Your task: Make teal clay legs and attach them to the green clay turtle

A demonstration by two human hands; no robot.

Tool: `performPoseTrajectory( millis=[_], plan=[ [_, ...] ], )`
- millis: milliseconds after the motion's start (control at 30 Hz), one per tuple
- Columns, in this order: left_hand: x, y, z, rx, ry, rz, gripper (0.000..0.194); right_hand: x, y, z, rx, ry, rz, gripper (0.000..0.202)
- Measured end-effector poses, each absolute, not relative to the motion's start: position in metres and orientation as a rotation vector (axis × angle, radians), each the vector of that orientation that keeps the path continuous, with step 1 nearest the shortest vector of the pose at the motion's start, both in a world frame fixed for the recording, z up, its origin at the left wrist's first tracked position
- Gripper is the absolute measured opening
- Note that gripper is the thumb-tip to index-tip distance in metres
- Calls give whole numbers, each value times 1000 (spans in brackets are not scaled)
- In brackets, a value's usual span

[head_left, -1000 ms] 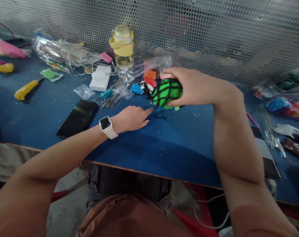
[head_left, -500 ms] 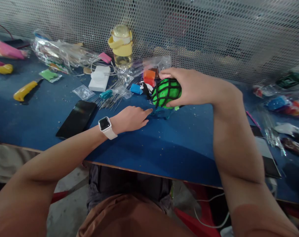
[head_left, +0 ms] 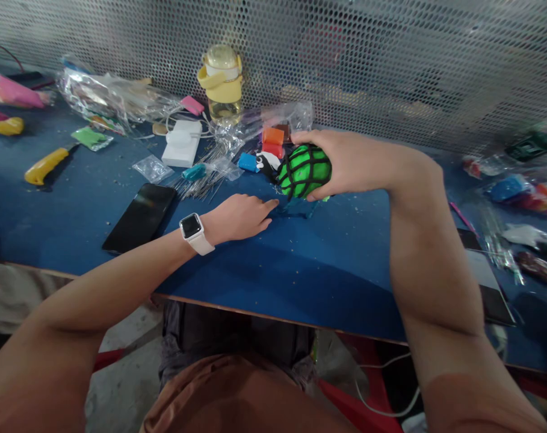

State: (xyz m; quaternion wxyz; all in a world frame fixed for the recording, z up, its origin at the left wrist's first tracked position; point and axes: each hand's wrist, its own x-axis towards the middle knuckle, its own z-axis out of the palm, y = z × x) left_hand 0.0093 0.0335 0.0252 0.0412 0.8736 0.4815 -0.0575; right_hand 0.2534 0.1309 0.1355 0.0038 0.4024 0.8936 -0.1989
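Observation:
A rounded green object with a black criss-cross pattern [head_left: 305, 171] is gripped from its right side by my right hand [head_left: 340, 161], thumb below and fingers above. At its left a black and white piece with an eye-like spot [head_left: 268, 165] sticks out. My left hand [head_left: 244, 218] lies on the blue table [head_left: 273, 273], index finger pointing toward the green object, fingers apart and nothing held. Blue [head_left: 250, 162], orange [head_left: 273, 136] and red [head_left: 273, 150] packets are just behind and left of the object.
A black phone [head_left: 140, 218], a white box [head_left: 182, 144], thin wires [head_left: 204, 184] and a yellow-handled cutter [head_left: 46, 166] are on the left. A yellow-banded bottle [head_left: 223, 84] stands by the perforated metal panel [head_left: 367, 60]. Plastic bags [head_left: 535, 192] sit at the right.
The green object has tilted slightly in my right hand, and its black and white piece has shifted a little to the left. My left hand has not visibly moved.

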Motion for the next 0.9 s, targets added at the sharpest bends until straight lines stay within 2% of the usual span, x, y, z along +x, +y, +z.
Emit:
performPoseTrajectory(
  millis=[133,367,900],
  plan=[
    [8,34,24,2681,1477,-164,63,252,126,139,1275,2807,-483,115],
    [8,35,22,2693,1468,-160,61,253,127,139,1236,2835,-541,111],
    [10,33,27,2689,1461,-191,57,255,132,138,1220,2838,-435,103]
  ],
)
